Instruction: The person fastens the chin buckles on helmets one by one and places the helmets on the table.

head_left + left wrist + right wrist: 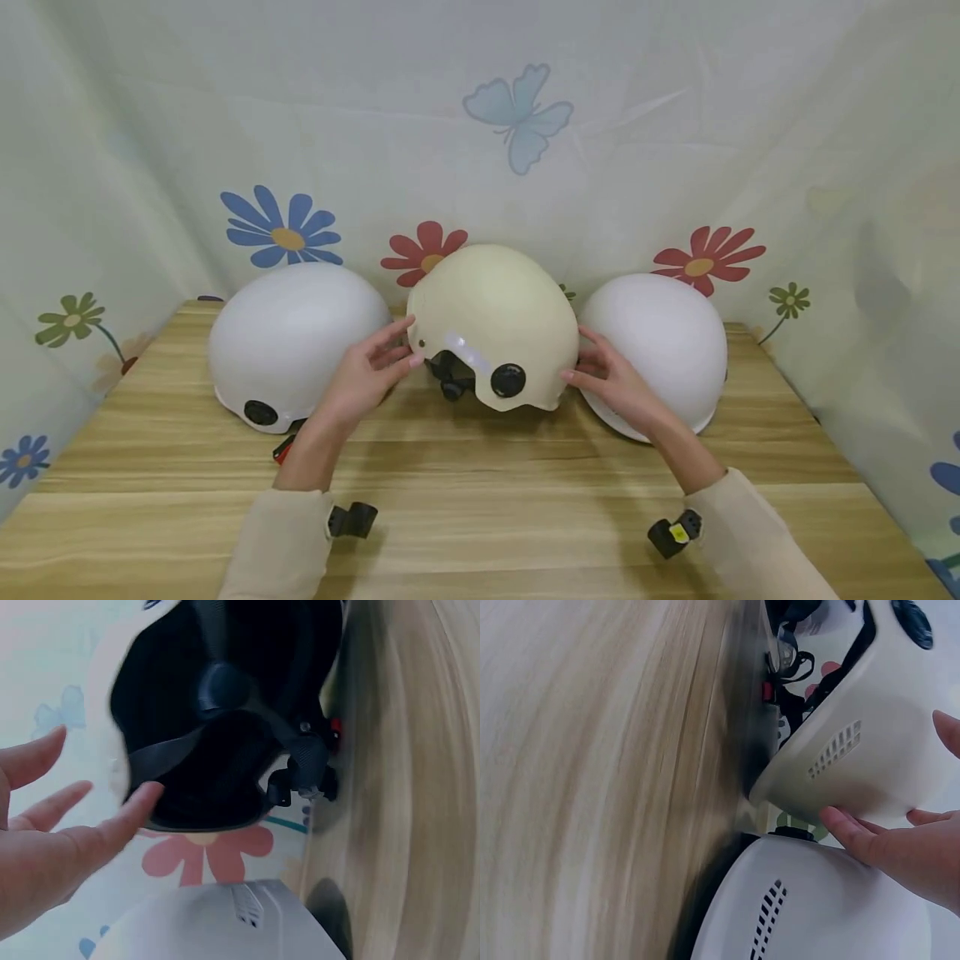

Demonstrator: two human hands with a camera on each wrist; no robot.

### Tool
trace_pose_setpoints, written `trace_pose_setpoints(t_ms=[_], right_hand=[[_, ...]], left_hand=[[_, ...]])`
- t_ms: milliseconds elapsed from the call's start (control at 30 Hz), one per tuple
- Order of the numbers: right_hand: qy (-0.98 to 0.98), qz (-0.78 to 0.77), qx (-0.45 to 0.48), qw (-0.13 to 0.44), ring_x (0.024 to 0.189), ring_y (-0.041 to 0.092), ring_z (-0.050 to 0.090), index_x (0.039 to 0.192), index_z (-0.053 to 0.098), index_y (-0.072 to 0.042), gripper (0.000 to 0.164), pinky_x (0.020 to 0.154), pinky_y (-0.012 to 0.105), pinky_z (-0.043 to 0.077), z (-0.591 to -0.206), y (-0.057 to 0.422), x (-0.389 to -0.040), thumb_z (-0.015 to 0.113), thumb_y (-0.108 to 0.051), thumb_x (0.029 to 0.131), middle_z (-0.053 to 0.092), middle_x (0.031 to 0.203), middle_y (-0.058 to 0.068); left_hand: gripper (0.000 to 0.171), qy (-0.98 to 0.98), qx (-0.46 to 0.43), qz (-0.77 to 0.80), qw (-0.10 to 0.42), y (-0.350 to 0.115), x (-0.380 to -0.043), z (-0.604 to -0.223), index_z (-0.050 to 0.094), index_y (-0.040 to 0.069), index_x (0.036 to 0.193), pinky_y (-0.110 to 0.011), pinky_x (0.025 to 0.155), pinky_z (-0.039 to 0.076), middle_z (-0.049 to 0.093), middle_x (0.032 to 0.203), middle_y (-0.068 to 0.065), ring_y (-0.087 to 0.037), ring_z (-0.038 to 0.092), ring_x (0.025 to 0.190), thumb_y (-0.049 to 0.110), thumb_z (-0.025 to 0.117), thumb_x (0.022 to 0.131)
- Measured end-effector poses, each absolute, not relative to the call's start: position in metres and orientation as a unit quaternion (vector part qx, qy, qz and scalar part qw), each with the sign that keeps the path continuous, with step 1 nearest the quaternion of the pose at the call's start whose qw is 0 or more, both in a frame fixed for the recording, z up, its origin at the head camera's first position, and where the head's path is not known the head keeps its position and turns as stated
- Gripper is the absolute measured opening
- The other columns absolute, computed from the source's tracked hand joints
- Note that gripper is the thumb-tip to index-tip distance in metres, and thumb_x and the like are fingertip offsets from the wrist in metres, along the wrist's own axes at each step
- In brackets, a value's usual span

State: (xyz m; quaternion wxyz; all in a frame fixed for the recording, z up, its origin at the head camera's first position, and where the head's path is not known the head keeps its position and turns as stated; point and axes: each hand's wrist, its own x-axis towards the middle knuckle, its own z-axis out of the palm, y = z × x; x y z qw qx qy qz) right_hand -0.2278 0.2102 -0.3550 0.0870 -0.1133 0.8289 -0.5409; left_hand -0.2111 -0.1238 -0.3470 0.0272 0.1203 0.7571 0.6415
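Note:
A cream helmet (495,308) sits between the two hands, its opening turned to the left and its front edge tilted up. At its front edge is the left hand (365,375), thumb and fingers spread. In the left wrist view, the dark lining and chin strap (307,761) show inside the shell, with the left hand's (75,840) thumb overlapping the rim. The right hand (618,383) touches the rear of the shell with extended fingers. Vent slots (835,750) show near the rear edge in the right wrist view, above the right hand's (907,847) fingertips.
A white helmet (300,333) stands at the left, with a red buckle (283,450) beside it. Another white helmet (660,350) stands close behind the right hand. The wooden table (480,517) backs onto a flower-printed curtain (637,167).

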Motion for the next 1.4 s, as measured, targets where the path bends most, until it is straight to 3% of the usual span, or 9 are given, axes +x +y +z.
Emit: trace_pose_setpoints(t_ms=[167,300,433,600,833,1033,1400], right_hand=[[0.824,-0.549,-0.107,0.097,0.122,0.034,0.040,0.147,0.010,-0.013,0.083,0.099,0.047,0.033,-0.353,0.211,-0.226,0.064,-0.030,0.086,0.039,0.134,0.023],[0.824,-0.547,-0.108,0.101,0.123,0.033,0.039,0.147,0.010,-0.014,0.082,0.099,0.047,0.033,-0.352,0.213,-0.225,0.063,-0.032,0.087,0.037,0.135,0.023],[0.835,-0.530,-0.119,0.084,0.127,0.032,0.035,0.146,0.015,-0.011,0.080,0.100,0.046,0.032,-0.350,0.213,-0.225,0.063,-0.032,0.086,0.031,0.141,0.019],[0.852,-0.505,-0.129,0.054,0.132,0.032,0.026,0.144,0.018,-0.008,0.081,0.101,0.046,0.030,-0.342,0.211,-0.228,0.066,-0.032,0.084,0.021,0.147,0.014],[0.843,-0.518,-0.139,0.046,0.125,0.038,0.035,0.147,0.010,-0.023,0.089,0.094,0.050,0.036,-0.326,0.203,-0.231,0.070,-0.031,0.081,0.012,0.149,0.010],[0.849,-0.509,-0.135,0.045,0.123,0.039,0.037,0.147,0.009,-0.028,0.092,0.091,0.049,0.041,-0.321,0.201,-0.230,0.071,-0.031,0.080,0.010,0.149,0.003],[0.865,-0.480,-0.137,0.042,0.122,0.038,0.034,0.147,0.011,-0.026,0.089,0.088,0.050,0.043,-0.314,0.203,-0.227,0.070,-0.032,0.081,0.017,0.147,0.013]], left_hand=[[0.056,0.724,0.132,0.678,0.007,-0.118,-0.210,-0.338,0.038,0.014,0.140,-0.028,0.089,0.044,0.038,0.138,-0.007,-0.023,0.048,0.116,0.013,0.061,0.088],[0.057,0.714,0.141,0.685,-0.003,-0.113,-0.211,-0.334,0.038,0.012,0.139,-0.022,0.084,0.045,0.033,0.141,-0.004,-0.025,0.048,0.115,0.010,0.062,0.088],[0.057,0.719,0.145,0.680,-0.008,-0.111,-0.211,-0.333,0.038,0.012,0.139,-0.024,0.085,0.045,0.027,0.144,0.000,-0.025,0.046,0.116,0.010,0.062,0.087],[0.057,0.724,0.142,0.675,-0.014,-0.109,-0.213,-0.331,0.040,0.013,0.138,-0.026,0.085,0.045,0.034,0.140,-0.001,-0.023,0.046,0.115,0.011,0.063,0.087],[0.055,0.729,0.149,0.668,-0.018,-0.105,-0.217,-0.324,0.043,0.017,0.136,-0.039,0.092,0.042,0.039,0.137,0.000,-0.021,0.045,0.116,0.013,0.064,0.086],[0.050,0.723,0.158,0.672,-0.026,-0.101,-0.222,-0.319,0.046,0.011,0.133,-0.035,0.091,0.043,0.041,0.136,-0.001,-0.022,0.045,0.115,0.008,0.063,0.086],[0.050,0.700,0.175,0.692,-0.032,-0.098,-0.223,-0.304,0.046,0.012,0.133,-0.038,0.097,0.038,0.036,0.140,0.004,-0.016,0.041,0.120,0.010,0.064,0.086]])
